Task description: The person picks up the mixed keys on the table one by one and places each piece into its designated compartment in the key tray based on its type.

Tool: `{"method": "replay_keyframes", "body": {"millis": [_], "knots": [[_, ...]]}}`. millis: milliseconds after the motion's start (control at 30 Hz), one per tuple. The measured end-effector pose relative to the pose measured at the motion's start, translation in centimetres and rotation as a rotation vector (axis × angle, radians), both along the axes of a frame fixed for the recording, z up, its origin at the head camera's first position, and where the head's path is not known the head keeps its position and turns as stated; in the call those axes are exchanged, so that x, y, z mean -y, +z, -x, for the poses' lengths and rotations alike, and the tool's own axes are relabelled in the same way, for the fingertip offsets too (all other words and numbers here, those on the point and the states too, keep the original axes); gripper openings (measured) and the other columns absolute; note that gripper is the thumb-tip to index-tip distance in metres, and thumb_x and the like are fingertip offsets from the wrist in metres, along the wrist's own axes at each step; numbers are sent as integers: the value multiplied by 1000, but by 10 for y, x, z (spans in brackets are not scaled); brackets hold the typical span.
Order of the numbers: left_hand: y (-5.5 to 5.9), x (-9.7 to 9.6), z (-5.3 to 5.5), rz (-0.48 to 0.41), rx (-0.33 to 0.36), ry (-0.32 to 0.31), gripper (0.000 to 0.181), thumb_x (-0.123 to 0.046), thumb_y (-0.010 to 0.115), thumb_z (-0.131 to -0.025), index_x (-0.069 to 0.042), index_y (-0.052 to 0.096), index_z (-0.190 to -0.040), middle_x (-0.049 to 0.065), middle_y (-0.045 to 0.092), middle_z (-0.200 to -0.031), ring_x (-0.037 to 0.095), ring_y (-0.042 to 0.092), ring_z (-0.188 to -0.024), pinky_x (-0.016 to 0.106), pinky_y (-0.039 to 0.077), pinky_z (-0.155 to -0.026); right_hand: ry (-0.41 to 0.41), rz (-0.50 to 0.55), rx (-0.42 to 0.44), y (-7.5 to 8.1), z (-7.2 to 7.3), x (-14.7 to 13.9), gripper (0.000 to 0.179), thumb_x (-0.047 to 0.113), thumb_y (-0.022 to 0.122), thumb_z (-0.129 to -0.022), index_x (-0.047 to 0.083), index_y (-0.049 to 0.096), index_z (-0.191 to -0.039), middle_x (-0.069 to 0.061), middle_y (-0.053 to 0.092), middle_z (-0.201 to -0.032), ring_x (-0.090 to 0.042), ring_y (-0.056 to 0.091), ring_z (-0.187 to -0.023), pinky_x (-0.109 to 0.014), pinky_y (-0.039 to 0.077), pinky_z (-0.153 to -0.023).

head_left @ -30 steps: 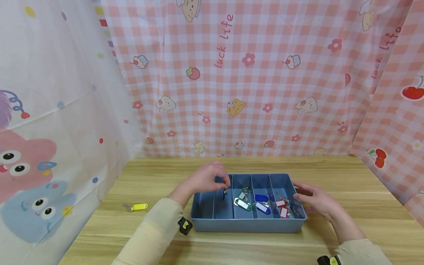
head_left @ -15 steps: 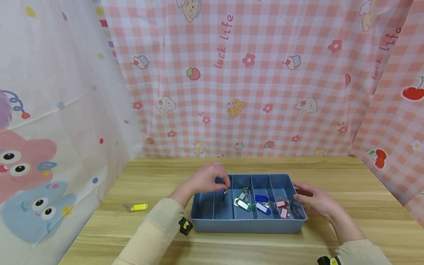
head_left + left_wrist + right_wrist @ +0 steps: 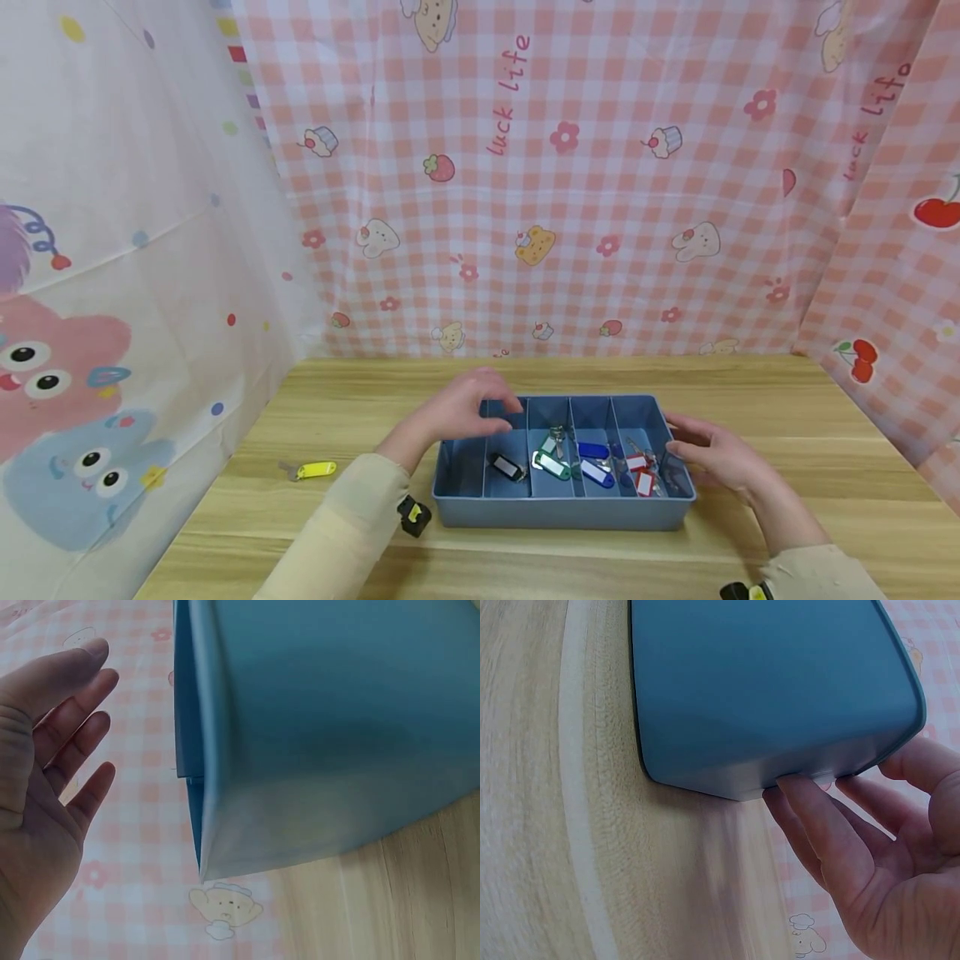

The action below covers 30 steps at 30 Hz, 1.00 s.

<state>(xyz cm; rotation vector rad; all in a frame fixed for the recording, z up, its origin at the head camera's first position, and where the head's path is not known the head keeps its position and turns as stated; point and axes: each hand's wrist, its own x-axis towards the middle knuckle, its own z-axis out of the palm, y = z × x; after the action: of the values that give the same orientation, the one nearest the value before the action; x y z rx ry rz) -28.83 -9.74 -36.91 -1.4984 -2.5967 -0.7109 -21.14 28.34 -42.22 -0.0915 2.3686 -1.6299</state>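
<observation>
A blue-grey divided box (image 3: 562, 512) stands on the table, with key tags sorted by colour in its compartments. My left hand (image 3: 468, 407) hovers above its left part, thumb and fingers apart and holding nothing. Below it, a key with a black tag (image 3: 507, 467) lies in the second compartment from the left. My right hand (image 3: 885, 847) holds the box's right end, fingertips on the outer wall and thumb at the rim. Green tags (image 3: 552, 465), blue tags (image 3: 596, 473) and red tags (image 3: 644, 482) with keys occupy the three compartments farther right.
A key with a yellow tag (image 3: 317, 470) lies on the wooden table (image 3: 360, 379), left of the box. A pink checked cloth (image 3: 570, 200) hangs behind the table, and a white patterned cloth (image 3: 172, 275) hangs at the left.
My left hand has let go of the black-tagged key, which now lies flat in the second compartment. Its thumb and fingers have spread apart. The right hand stays at the box's end.
</observation>
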Motion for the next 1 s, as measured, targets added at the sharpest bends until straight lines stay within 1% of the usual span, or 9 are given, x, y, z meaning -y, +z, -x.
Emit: {"method": "replay_keyframes", "body": {"millis": [133,233,400,467,567,800,1000], "knots": [[0,4,-3,-26,-24,-9,26,-13,81,-83,-9,74,-108,0,71,-109,16,61,-108,36,42,-102,0,9,2,0,-1,0,63,11,58,-100,-8,26,-151,-38,35,-145,-40,52,-120,-55,51,-90],[-1,8,-4,-56,-37,-25,29,-13,81,-83,-8,73,-110,1,71,-110,17,61,-109,36,42,-102,0,20,6,-1,0,0,63,11,58,-100,-8,26,-151,-38,35,-145,-39,52,-120,-55,50,-90],[-5,16,-8,-115,-31,-35,33,-15,81,-83,-8,72,-114,2,70,-112,18,60,-110,37,44,-99,9,27,6,-2,0,-1,63,11,57,-100,-7,25,-151,-38,34,-145,-39,52,-120,-55,51,-90],[-6,20,-9,-135,-25,-30,34,-16,81,-83,-9,71,-114,1,70,-112,18,59,-110,38,45,-99,13,25,5,-2,0,-1,64,12,57,-100,-7,25,-151,-39,34,-146,-41,52,-120,-55,51,-90],[-9,25,-11,-153,-23,-15,35,-18,81,-83,-9,71,-115,1,70,-113,17,59,-109,39,45,-99,17,21,2,-1,0,-1,64,12,57,-100,-8,25,-151,-39,33,-146,-42,51,-121,-55,50,-90],[-12,37,-20,-208,-11,31,40,-20,82,-82,-10,70,-119,0,68,-118,19,57,-113,43,45,-98,1,20,14,1,-2,1,63,12,58,-100,-6,27,-152,-38,33,-147,-41,52,-121,-54,51,-90],[-13,46,-27,-210,-12,93,45,-23,82,-82,-11,68,-123,-1,67,-122,20,55,-117,45,45,-99,8,19,4,1,-1,0,63,12,57,-100,-7,26,-151,-39,33,-146,-44,51,-121,-55,51,-89]]}}
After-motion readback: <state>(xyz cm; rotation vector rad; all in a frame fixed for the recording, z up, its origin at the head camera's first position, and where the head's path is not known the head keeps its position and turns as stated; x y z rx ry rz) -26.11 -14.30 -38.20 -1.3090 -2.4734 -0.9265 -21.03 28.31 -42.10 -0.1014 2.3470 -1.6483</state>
